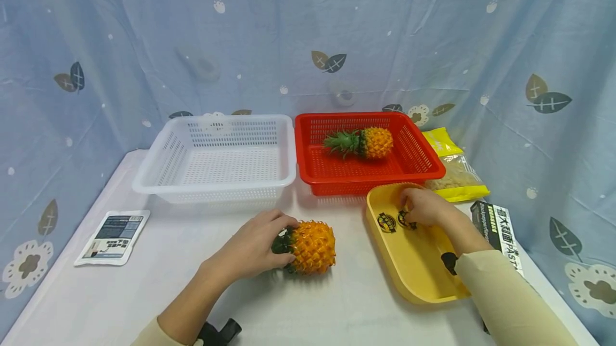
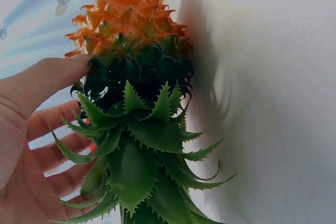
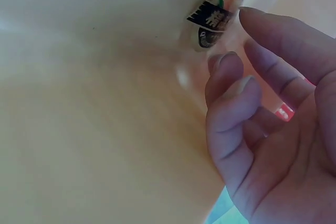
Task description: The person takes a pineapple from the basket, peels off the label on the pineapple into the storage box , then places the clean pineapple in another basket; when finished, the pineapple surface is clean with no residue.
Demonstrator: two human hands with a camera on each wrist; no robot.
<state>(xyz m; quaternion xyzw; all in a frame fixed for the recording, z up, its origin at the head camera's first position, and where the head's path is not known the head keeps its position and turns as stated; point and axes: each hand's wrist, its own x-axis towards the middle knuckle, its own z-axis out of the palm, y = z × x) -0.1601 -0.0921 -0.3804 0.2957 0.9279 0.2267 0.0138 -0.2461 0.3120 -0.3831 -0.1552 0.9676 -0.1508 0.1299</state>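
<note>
My left hand grips an orange-and-green pineapple on the white table. In the left wrist view its thumb presses one side of the pineapple, below a spiky green crown. My right hand reaches into the far end of a yellow bin. Two round dark labels with yellow print lie there: one label to the left of the hand, another label right by the fingertips. In the right wrist view the fingers are loosely bent, near a label, with nothing seen between them.
A white basket stands at the back left. Beside it, a red basket holds another pineapple. Right of these lie a yellow bag and a black-and-white pasta box. A flat white packet lies at left.
</note>
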